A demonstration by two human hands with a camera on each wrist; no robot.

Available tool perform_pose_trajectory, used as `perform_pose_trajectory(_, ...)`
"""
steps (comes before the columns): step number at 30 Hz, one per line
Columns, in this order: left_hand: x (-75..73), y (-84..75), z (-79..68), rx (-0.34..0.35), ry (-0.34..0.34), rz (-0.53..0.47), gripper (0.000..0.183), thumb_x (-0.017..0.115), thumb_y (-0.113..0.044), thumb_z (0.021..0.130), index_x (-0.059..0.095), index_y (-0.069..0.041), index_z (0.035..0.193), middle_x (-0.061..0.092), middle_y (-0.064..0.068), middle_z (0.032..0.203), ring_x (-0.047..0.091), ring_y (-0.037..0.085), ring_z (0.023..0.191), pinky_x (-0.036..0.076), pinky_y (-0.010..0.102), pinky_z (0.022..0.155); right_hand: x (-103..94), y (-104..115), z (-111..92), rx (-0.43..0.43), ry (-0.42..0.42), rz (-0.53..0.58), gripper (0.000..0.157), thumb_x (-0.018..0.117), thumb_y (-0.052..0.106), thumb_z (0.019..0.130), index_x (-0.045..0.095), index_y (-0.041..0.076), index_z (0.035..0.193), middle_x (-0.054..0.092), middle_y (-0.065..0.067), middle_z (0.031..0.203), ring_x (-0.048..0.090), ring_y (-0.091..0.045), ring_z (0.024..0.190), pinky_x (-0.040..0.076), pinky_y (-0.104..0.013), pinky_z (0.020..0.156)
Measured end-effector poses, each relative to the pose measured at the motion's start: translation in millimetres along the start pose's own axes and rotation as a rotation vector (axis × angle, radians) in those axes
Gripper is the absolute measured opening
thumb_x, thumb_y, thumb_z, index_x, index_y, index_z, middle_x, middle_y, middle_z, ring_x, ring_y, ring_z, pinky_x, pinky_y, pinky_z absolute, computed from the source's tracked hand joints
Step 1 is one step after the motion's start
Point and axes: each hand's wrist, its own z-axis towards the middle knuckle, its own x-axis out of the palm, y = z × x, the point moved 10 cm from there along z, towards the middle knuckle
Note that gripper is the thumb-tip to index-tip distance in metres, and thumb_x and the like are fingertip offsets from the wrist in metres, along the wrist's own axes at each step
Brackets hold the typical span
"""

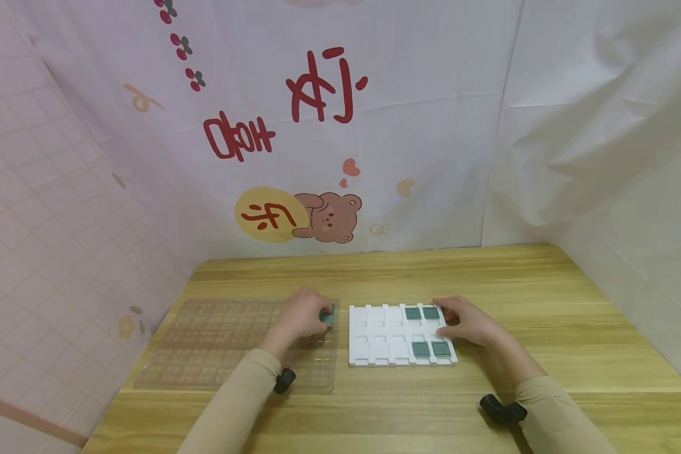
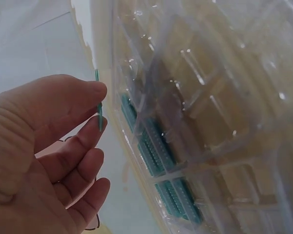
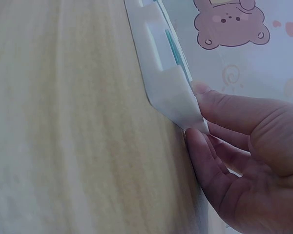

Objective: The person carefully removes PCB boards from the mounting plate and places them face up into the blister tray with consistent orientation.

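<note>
My left hand (image 1: 302,314) pinches a small green circuit board (image 1: 328,317) between thumb and index finger. In the left wrist view, that board (image 2: 97,74) is edge-on, just above the clear plastic tray's right end. Inside the clear tray (image 1: 232,343) several more green boards (image 2: 158,141) show through the pockets. A white slotted tray (image 1: 379,350) lies to the right, with green boards (image 1: 421,349) in its two right-hand columns. The right hand (image 1: 470,320) grips the right end of this white tray, thumb and fingers on its edge in the right wrist view.
Both trays lie on a wooden table (image 1: 408,410). A white printed cloth (image 1: 420,126) hangs behind it, with more cloth at both sides. Black wrist mounts (image 1: 502,410) sit at the sleeves.
</note>
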Motion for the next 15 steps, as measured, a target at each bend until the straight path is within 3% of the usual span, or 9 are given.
perform_pose_trajectory(8,6.4,-1.0,-0.2,0.028,0.016,0.029,0.019,0.080,-0.010,0.073,0.077,-0.013,0.091,0.070,0.000,0.091,0.053,0.022,0.086,0.045,0.039,0.078,0.3,-1.2,0.6,0.000,0.000,0.000,0.071,0.082,0.017,0.082,0.048,-0.012,0.138,0.051,-0.027,0.127,0.057,-0.029,0.100,0.047,-0.047,0.088)
perform_pose_trajectory(15,9.9,1.0,1.3,0.010,0.042,0.023,0.021,0.081,-0.010,0.073,0.077,-0.014,0.093,0.070,0.001,0.094,0.053,0.023,0.089,0.046,0.041,0.078,-0.1,-1.2,0.6,0.001,-0.001,-0.004,0.072,0.081,0.017,0.082,0.047,-0.012,0.138,0.050,-0.028,0.128,0.057,-0.032,0.102,0.047,-0.049,0.090)
